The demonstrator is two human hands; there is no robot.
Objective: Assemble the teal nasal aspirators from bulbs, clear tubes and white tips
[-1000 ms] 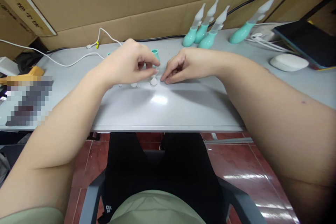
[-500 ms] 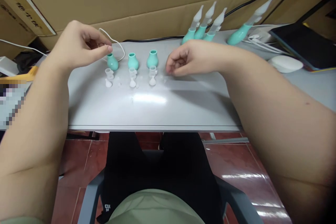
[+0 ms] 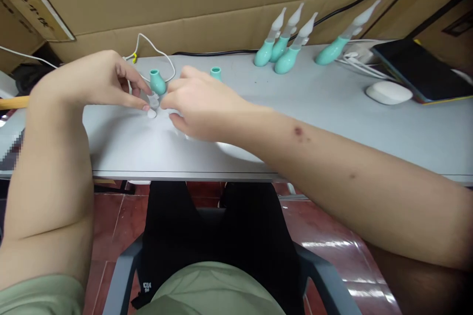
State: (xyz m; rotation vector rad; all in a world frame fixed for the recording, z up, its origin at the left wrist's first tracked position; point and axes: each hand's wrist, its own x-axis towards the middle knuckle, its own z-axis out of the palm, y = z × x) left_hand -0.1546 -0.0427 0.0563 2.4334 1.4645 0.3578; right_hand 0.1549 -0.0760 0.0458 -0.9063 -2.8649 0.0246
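Observation:
My left hand [image 3: 118, 83] reaches in from the left, thumb and forefinger apart at the left edge of a small clear plastic connector [image 3: 153, 100]. Just below its thumb lies a small white tip [image 3: 151, 113]. Behind them stands a teal rubber bulb [image 3: 157, 82] with an open neck. Close by on the right, my right hand [image 3: 201, 103] is lowered over the table, thumb and forefinger apart beside the connector. It hides most of the parts beneath it. The neck of another teal bulb [image 3: 216, 73] shows behind its wrist side.
Several assembled teal bulb aspirators with pale pointed nozzles, one an aspirator [image 3: 288, 59], stand at the back. A white mouse [image 3: 389, 92], dark flat device [image 3: 424, 69] and white cables lie right. A cardboard wall [image 3: 207, 5] closes the grey table's [image 3: 332, 123] rear.
My right hand has swept left across the table, now covering the middle bulb and nearby small parts. My left hand has come down from the left bulb's neck to the clear connector.

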